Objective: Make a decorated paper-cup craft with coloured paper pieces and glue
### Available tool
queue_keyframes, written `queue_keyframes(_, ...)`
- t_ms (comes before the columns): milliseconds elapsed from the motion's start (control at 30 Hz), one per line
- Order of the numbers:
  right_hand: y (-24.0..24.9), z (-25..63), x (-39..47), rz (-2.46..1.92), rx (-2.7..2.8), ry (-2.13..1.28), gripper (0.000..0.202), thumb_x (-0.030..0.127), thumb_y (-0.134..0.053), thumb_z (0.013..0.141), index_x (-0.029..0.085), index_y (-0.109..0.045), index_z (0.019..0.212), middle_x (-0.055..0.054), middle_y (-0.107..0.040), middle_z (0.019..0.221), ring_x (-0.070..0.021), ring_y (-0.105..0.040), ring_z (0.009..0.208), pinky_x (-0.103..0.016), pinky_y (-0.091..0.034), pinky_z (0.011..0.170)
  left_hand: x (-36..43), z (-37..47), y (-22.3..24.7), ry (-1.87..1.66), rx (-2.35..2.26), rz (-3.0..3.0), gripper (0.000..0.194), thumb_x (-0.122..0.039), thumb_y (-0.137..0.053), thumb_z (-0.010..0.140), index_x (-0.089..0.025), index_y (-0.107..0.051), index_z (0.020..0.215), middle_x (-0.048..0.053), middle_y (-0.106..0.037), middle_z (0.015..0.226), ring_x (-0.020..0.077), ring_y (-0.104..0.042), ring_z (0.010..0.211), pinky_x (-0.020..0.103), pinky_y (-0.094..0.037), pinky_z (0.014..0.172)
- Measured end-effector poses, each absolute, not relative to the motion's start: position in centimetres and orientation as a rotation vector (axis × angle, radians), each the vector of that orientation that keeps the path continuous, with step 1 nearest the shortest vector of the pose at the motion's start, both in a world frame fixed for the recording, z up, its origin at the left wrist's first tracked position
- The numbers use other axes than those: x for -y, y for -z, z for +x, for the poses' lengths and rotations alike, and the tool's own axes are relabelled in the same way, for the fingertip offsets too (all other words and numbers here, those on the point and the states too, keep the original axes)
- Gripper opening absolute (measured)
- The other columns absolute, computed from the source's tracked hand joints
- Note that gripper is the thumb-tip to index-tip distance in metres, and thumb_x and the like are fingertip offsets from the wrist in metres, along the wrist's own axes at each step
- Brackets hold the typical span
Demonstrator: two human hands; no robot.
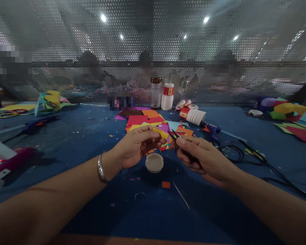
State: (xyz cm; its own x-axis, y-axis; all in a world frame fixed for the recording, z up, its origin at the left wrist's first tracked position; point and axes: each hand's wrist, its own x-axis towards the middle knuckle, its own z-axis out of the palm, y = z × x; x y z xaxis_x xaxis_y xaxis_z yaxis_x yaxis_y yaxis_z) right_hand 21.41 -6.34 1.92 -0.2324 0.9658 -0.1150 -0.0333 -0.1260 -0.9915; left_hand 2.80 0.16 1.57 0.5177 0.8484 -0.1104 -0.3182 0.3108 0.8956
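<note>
Between the thumb and fingers of my left hand [142,141] is a small piece of yellow paper [161,133]. My right hand [199,154] is wrapped round a pair of dark scissors [174,135], whose parted blades are at the paper's right end. Most of the scissors' handles are hidden by my fingers. Below and between my hands a small pale round cup [154,163] stands on the blue table [122,211]. Close by lie an orange paper square [166,184] and a thin white strip [181,195].
Coloured paper sheets [137,119] lie ahead. Behind them stand a clear jar [155,93] and stacked paper cups [167,98]; another cup stack [193,115] lies sideways. A blue glue gun [214,131] with a looping black cord [255,158] is at right, another glue gun [40,123] at left.
</note>
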Motion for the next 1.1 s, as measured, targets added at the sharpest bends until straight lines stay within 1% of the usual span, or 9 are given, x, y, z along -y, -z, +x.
queue_keyframes(67, -1.8, 21.4, 6.4, -1.138, 1.286, -1.491, 0.042, 0.059, -0.067, 0.082, 0.017, -0.060, 0.081, 0.008, -0.044, 0.054, -0.0028, -0.025, 0.040, -0.018, -0.012, 0.035, -0.4, 2.9, -1.7, -0.833, -0.703, 0.887, 0.012, -0.003, -0.059, 0.082, -0.012, -0.064, 0.075, 0.002, -0.071, 0.068, 0.0067, -0.066, 0.062, 0.014, -0.053, 0.064)
queue_keyframes(133, -1.8, 21.5, 6.4, -1.146, 1.291, -1.494, 0.042, 0.059, -0.063, 0.085, 0.017, -0.062, 0.083, 0.007, -0.044, 0.055, -0.0034, -0.025, 0.041, -0.018, -0.013, 0.035, -0.4, 2.9, -1.8, -0.824, -0.717, 0.847, 0.017, -0.002, -0.055, 0.083, -0.012, -0.065, 0.073, 0.003, -0.070, 0.067, 0.0064, -0.065, 0.060, 0.013, -0.053, 0.063)
queue_keyframes(267, -1.8, 21.5, 6.5, -1.171, 1.298, -1.517, 0.045, 0.061, -0.062, 0.085, 0.017, -0.062, 0.086, 0.007, -0.044, 0.057, -0.0039, -0.025, 0.042, -0.018, -0.014, 0.035, -0.3, 3.0, -2.0, -0.824, -0.706, 0.830, 0.022, -0.001, -0.052, 0.083, -0.011, -0.064, 0.069, 0.002, -0.065, 0.062, 0.0060, -0.062, 0.056, 0.013, -0.052, 0.061)
queue_keyframes(400, -2.0, 21.4, 6.5, -1.184, 1.309, -1.535, 0.047, 0.064, -0.063, 0.083, 0.017, -0.061, 0.084, 0.007, -0.042, 0.055, -0.0040, -0.023, 0.041, -0.019, -0.013, 0.035, -0.2, 3.0, -2.2, -0.820, -0.720, 0.803, 0.021, -0.002, -0.053, 0.083, -0.012, -0.064, 0.068, 0.001, -0.064, 0.061, 0.0060, -0.059, 0.055, 0.013, -0.051, 0.059)
queue_keyframes(533, -2.0, 21.4, 6.5, -1.168, 1.305, -1.554, 0.045, 0.062, -0.062, 0.085, 0.017, -0.061, 0.084, 0.007, -0.043, 0.055, -0.0035, -0.023, 0.041, -0.019, -0.012, 0.035, -0.3, 3.0, -2.2, -0.808, -0.710, 0.800, 0.021, -0.003, -0.052, 0.082, -0.013, -0.064, 0.068, 0.001, -0.064, 0.061, 0.0056, -0.059, 0.055, 0.014, -0.050, 0.060)
queue_keyframes(667, -2.0, 21.5, 6.5, -1.156, 1.283, -1.582, 0.042, 0.059, -0.063, 0.086, 0.017, -0.061, 0.085, 0.007, -0.042, 0.054, -0.0032, -0.022, 0.040, -0.019, -0.012, 0.035, -0.3, 2.9, -1.7, -0.838, -0.706, 0.882, 0.013, -0.005, -0.057, 0.079, -0.013, -0.063, 0.070, 0.001, -0.066, 0.063, 0.0066, -0.063, 0.059, 0.015, -0.052, 0.063)
queue_keyframes(800, -2.0, 21.5, 6.5, -1.143, 1.254, -1.616, 0.042, 0.059, -0.063, 0.086, 0.017, -0.061, 0.084, 0.008, -0.042, 0.054, -0.0028, -0.022, 0.040, -0.019, -0.012, 0.035, -0.3, 2.7, -1.1, -0.973, -0.601, 1.133, 0.005, -0.011, -0.068, 0.075, -0.014, -0.064, 0.076, 0.000, -0.070, 0.069, 0.0086, -0.066, 0.065, 0.017, -0.053, 0.066)
queue_keyframes(933, -1.9, 21.5, 6.5, -1.131, 1.214, -1.645, 0.042, 0.059, -0.063, 0.086, 0.017, -0.061, 0.082, 0.007, -0.043, 0.055, -0.0023, -0.023, 0.040, -0.017, -0.012, 0.035, -0.1, 2.7, -0.9, -1.071, -0.579, 1.347, 0.014, -0.012, -0.071, 0.075, -0.015, -0.064, 0.086, 0.000, -0.072, 0.077, 0.0097, -0.069, 0.069, 0.020, -0.055, 0.069)
queue_keyframes(1100, -2.0, 21.4, 6.7, -1.129, 1.180, -1.667, 0.042, 0.059, -0.065, 0.085, 0.017, -0.059, 0.082, 0.007, -0.043, 0.053, -0.0024, -0.023, 0.039, -0.016, -0.012, 0.034, 0.5, 2.7, -1.3, -1.090, -0.590, 1.492, 0.024, -0.010, -0.069, 0.075, -0.016, -0.060, 0.097, 0.001, -0.071, 0.081, 0.0115, -0.070, 0.074, 0.023, -0.057, 0.073)
